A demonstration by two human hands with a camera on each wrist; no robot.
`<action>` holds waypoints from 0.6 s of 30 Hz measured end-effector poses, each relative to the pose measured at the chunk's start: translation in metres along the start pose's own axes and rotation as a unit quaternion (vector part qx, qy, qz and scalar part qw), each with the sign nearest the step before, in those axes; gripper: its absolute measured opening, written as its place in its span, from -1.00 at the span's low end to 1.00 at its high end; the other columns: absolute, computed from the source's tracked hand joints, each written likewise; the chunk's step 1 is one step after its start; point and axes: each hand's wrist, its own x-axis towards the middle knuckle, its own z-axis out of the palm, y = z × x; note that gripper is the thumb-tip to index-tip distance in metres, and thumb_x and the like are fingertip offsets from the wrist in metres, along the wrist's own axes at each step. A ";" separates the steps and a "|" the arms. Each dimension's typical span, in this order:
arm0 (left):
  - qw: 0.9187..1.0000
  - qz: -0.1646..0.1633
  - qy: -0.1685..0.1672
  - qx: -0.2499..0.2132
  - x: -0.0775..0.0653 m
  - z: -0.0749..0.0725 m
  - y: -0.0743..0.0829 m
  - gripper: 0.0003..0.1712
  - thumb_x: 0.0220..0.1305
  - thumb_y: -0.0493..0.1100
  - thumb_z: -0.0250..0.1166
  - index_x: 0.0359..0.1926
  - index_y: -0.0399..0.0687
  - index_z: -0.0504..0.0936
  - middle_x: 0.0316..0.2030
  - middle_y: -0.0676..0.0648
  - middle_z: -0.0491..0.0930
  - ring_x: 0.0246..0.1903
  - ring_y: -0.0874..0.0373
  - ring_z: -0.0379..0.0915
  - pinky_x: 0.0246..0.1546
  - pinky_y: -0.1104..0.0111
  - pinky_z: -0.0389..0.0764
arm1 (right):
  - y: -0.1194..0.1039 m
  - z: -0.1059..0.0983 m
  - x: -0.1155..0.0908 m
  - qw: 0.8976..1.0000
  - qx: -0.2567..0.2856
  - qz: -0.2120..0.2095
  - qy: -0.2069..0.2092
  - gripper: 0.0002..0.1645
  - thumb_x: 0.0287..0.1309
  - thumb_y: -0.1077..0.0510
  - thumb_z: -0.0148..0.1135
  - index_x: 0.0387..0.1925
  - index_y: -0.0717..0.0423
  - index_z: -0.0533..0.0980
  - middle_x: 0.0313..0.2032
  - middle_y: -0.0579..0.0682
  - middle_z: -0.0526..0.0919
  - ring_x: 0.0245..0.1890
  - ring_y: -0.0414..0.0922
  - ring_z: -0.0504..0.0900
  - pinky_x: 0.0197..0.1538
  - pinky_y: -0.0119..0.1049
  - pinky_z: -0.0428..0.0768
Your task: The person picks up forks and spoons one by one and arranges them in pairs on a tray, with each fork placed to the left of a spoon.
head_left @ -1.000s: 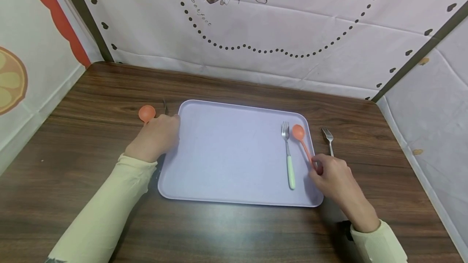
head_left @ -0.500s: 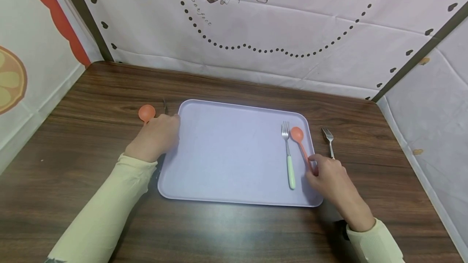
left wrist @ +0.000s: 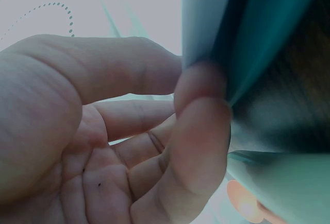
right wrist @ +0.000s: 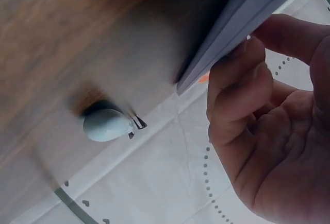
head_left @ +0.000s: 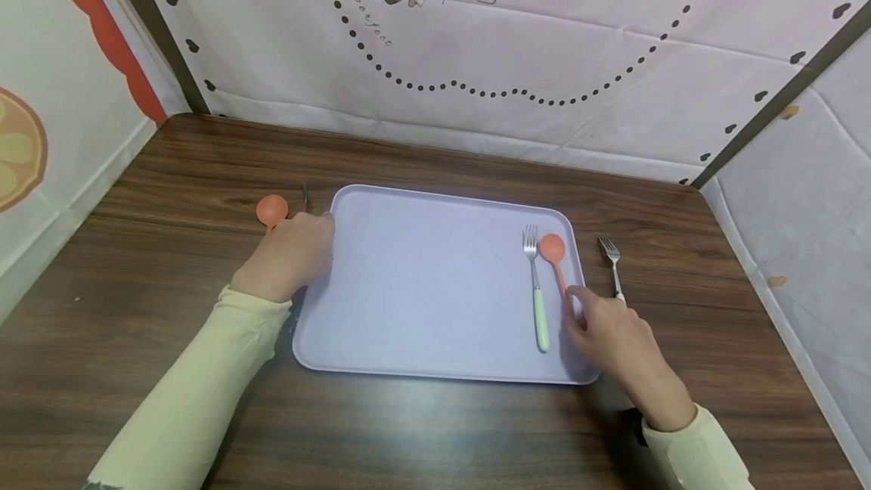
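A pale lilac tray (head_left: 435, 286) lies on the brown table. At its left rim, my left hand (head_left: 291, 255) pinches the edge between thumb and finger, as the left wrist view shows. My right hand (head_left: 609, 331) is over the tray's right side and pinches the handle of an orange spoon (head_left: 553, 248), bowl pointing to the back. Just left of that spoon lies a fork (head_left: 540, 316) with a pale green handle, tines to the back. In the right wrist view the fingers (right wrist: 242, 90) are curled close by the tray's rim (right wrist: 227, 41).
Left of the tray lies another orange spoon (head_left: 272, 210), its handle mostly hidden by my left hand. Fork tines (head_left: 305, 196) show beside it. Right of the tray lies a fork (head_left: 610, 252) with a white handle. White printed cloth (head_left: 463, 119) borders the table's back and sides.
The spoon in my right hand has shifted left, closer to the green-handled fork, and the right hand has moved with it. My left hand has stayed in place.
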 end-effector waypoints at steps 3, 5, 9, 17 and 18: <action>1.000 0.000 0.003 0.001 0.000 0.000 0.000 -0.92 0.05 -0.44 -0.04 -0.49 -0.28 0.37 -0.64 -0.19 0.37 -0.64 -0.05 0.31 -0.67 0.14 0.37 | 0.000 -0.001 -0.003 1.000 -0.001 -0.007 -0.001 -0.60 0.07 0.10 0.18 -0.03 0.11 0.48 -0.72 -0.16 0.36 -0.70 -0.13 0.32 -0.73 -0.18 0.31; 1.000 0.001 0.004 -0.001 0.000 0.000 0.000 -0.92 0.05 -0.44 -0.04 -0.49 -0.28 0.37 -0.64 -0.18 0.37 -0.64 -0.04 0.31 -0.67 0.14 0.37 | -0.001 -0.001 -0.007 1.000 0.001 -0.013 0.000 -0.60 0.07 0.10 0.19 -0.02 0.11 0.48 -0.72 -0.18 0.35 -0.70 -0.15 0.30 -0.73 -0.20 0.30; 1.000 0.001 0.008 0.000 -0.001 -0.001 0.000 -0.91 0.05 -0.44 -0.05 -0.50 -0.27 0.37 -0.65 -0.17 0.37 -0.65 -0.03 0.31 -0.68 0.16 0.36 | -0.004 0.000 -0.013 0.999 0.006 -0.029 0.011 -0.61 0.04 0.16 0.20 -0.03 0.13 0.49 -0.74 -0.19 0.30 -0.72 -0.18 0.26 -0.73 -0.22 0.28; 1.000 0.001 0.012 0.003 -0.001 0.000 0.000 -0.91 0.05 -0.44 -0.05 -0.50 -0.27 0.36 -0.65 -0.18 0.36 -0.66 -0.03 0.31 -0.69 0.15 0.36 | -0.006 0.002 -0.013 0.999 0.005 -0.040 0.019 -0.60 0.00 0.25 0.18 -0.04 0.12 0.49 -0.77 -0.16 0.24 -0.71 -0.16 0.24 -0.72 -0.20 0.28; 1.000 0.001 0.012 0.004 -0.001 0.000 0.000 -0.91 0.05 -0.44 -0.05 -0.50 -0.28 0.36 -0.65 -0.18 0.36 -0.66 -0.03 0.32 -0.69 0.15 0.37 | -0.006 0.002 -0.012 0.999 0.005 -0.038 0.016 -0.60 0.01 0.24 0.18 -0.03 0.13 0.49 -0.77 -0.16 0.24 -0.71 -0.16 0.24 -0.73 -0.21 0.27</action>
